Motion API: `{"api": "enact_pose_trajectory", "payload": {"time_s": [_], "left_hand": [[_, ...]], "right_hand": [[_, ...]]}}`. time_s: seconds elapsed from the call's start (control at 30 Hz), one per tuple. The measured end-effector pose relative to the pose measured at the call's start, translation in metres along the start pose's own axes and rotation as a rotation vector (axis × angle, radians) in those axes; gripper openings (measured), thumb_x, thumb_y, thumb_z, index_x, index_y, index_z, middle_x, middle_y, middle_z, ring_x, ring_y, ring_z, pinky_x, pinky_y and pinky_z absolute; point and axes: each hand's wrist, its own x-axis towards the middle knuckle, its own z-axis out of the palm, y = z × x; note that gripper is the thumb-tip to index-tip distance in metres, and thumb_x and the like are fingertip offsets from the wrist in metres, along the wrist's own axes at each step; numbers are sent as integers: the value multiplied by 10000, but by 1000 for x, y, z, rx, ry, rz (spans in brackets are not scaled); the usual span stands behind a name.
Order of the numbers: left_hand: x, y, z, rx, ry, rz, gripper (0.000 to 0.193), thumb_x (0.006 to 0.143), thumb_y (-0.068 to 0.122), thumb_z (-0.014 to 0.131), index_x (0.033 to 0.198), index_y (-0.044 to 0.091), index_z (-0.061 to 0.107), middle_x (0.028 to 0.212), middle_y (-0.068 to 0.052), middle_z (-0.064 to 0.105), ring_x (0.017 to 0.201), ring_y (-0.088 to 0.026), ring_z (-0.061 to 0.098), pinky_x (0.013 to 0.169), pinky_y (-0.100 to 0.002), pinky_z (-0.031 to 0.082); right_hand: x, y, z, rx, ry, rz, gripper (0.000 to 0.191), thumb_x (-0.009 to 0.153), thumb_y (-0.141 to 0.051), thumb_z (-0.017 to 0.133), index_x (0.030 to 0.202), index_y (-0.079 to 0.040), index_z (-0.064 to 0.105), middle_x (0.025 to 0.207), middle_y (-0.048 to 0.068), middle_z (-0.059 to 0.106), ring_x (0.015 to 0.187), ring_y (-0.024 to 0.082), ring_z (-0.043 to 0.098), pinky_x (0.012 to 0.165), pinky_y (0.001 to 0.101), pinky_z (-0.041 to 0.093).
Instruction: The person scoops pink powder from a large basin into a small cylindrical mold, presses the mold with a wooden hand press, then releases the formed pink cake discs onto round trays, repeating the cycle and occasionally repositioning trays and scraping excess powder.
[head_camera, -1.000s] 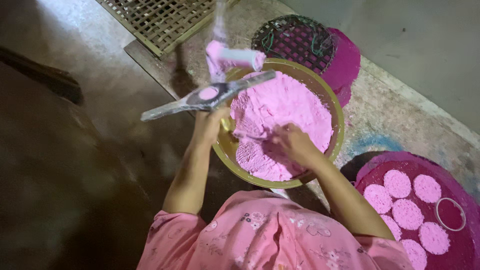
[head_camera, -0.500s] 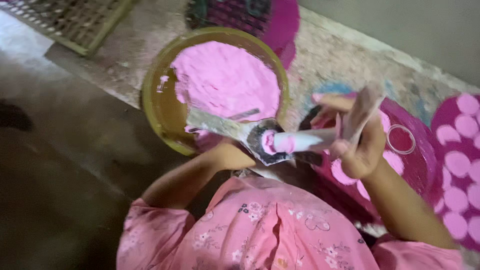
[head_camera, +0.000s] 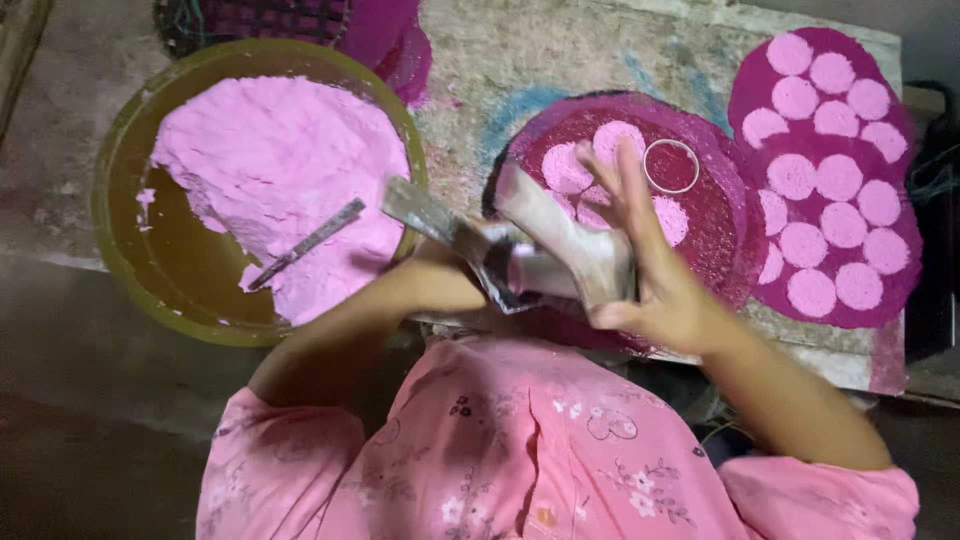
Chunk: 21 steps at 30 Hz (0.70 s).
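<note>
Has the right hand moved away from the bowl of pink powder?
Yes. The right hand has left the bowl and now works over the dark red tray beside it.
</note>
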Motion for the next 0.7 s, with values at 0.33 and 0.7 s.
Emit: {"api": "enact_pose_trajectory", "payload": {"time_s": [0.33, 0.7], "left_hand": [[55, -70, 118, -14, 856, -5, 1046, 851, 192, 878, 1547, -31, 130, 1529, -374, 132, 1390, -556, 276, 1113, -597, 321], [109, -132, 106, -524, 465, 138, 719, 994, 142, 578, 1613, 88, 216, 1518, -178, 488, 1286, -314, 582, 1042, -435, 474]], "right_hand": [[-132, 65, -31, 429, 305, 178, 998, 764, -372, 865, 1559, 24, 409, 1439, 173, 557, 1297, 302, 575, 1089, 462, 472], [-209, 38, -57, 464, 822, 37, 834, 936, -338, 777, 1581, -33, 344, 1350, 135, 553, 1255, 269, 541, 1185, 496, 406]]}}
